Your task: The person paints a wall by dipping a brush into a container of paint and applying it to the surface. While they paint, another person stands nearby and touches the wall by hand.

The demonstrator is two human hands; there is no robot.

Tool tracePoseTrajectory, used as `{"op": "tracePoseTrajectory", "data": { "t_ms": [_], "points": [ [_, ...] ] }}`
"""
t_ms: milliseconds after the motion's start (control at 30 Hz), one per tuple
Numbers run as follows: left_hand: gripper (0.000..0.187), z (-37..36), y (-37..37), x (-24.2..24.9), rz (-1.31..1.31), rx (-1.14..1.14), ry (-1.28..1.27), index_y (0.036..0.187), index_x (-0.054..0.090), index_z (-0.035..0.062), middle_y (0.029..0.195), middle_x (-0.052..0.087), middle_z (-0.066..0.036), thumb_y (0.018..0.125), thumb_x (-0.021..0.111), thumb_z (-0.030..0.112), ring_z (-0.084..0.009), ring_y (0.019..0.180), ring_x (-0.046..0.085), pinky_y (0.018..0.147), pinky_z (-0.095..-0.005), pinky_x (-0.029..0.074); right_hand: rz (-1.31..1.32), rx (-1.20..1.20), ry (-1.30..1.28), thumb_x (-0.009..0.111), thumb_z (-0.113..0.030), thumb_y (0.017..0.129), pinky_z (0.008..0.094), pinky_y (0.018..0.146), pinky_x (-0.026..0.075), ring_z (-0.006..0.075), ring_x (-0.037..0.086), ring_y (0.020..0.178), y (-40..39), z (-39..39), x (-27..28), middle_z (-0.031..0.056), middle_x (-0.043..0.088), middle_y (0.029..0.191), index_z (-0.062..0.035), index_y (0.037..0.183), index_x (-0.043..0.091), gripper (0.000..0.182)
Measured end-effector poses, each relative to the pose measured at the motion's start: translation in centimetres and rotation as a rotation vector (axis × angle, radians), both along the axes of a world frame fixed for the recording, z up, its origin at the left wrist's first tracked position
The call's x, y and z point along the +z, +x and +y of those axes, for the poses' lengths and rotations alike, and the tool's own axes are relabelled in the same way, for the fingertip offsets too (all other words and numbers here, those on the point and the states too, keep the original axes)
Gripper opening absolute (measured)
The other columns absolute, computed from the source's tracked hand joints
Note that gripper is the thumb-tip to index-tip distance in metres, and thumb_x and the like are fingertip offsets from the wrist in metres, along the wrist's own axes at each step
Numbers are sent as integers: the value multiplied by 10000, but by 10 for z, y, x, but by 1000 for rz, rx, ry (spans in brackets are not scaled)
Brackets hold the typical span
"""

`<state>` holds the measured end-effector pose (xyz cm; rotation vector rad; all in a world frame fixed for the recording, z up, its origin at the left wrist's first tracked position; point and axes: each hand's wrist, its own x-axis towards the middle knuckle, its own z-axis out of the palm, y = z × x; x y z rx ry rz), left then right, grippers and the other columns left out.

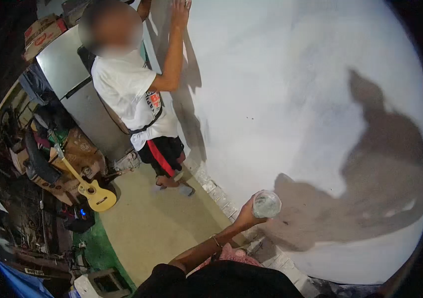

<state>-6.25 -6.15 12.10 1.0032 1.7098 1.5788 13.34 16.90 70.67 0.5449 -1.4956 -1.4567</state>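
My left hand (246, 215) is wrapped round a clear cup (266, 204) at the lower centre. The cup's round opening faces up towards me, and something pale grey shows inside. A thin band circles my left wrist. Just behind the cup stands a white wall (251, 119), with my dark shadow cast across its right part. My right hand is not in view.
Another person (127, 94) in a white shirt stands at the wall, one hand raised on it. Behind are a silver fridge (92, 114), cardboard boxes (45, 37) and a yellow guitar (99, 196). White blocks (216, 191) line the wall's foot beside the tan floor sheet (157, 228).
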Motion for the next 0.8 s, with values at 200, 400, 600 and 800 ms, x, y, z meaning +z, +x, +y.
{"op": "tracePoseTrajectory", "data": {
  "t_ms": [200, 400, 600, 800],
  "points": [
    [940, 6, 17, 7, 22, 52, 92, 1360, 344, 56, 1239, 529, -116, 606, 878, 228, -226, 1178, 505, 1026, -377, 400, -197, -241, -376, 593, -246, 871, 393, 731, 493, 319, 609, 847, 29, 35, -145, 164, 604, 1037, -23, 1107, 526, 331],
    [897, 15, 15, 18, 75, 4, 150, 1346, 352, 41, 1208, 544, -102, 628, 867, 194, -218, 1138, 528, 988, -351, 432, -606, -163, -570, 613, -197, 832, 409, 763, 536, 313, 647, 913, 40, -12, -280, 209, 606, 1134, -20, 1055, 541, 294],
    [921, 28, 21, 8, 158, -64, 168, 1335, 314, 13, 1230, 526, -155, 625, 870, 197, -231, 1172, 505, 994, -378, 446, -749, 7, -1200, 647, -38, 779, 355, 578, 543, 261, 633, 724, 44, -36, -312, 139, 633, 924, -8, 1067, 516, 317],
    [874, 37, 29, 4, 22, -123, 201, 1358, 309, 7, 1262, 495, -162, 672, 834, 140, -249, 1176, 501, 993, -355, 416, -437, -136, -1223, 570, -206, 899, 381, 860, 482, 303, 610, 992, 52, -39, -179, 171, 607, 1066, -108, 1154, 551, 274]
  ]
}}
